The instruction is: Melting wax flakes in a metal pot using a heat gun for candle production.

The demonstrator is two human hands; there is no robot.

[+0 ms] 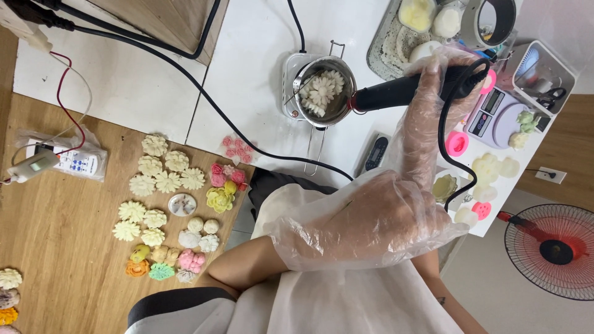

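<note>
My right hand (pixel 443 79), in a loose clear plastic glove, grips the black handle of a heat tool (pixel 396 94). Its red-ringed nozzle touches the rim of a small steel pot (pixel 342 110). White flower-shaped pieces (pixel 322 91) fill the pot, which sits on a small white hot plate (pixel 289 83). My left hand (pixel 365 219), also gloved, rests low over my lap against my right forearm and holds nothing. The tool's black cord (pixel 443 145) loops down beside my right wrist.
Many flower-shaped pieces (pixel 162 179) in white, pink, yellow and green lie on the wooden floor at left. A digital scale (pixel 495 114), pink moulds (pixel 456 143) and a tray (pixel 387 46) stand on the white table. A red fan (pixel 554 250) stands at right. Black cables (pixel 185 68) cross the table.
</note>
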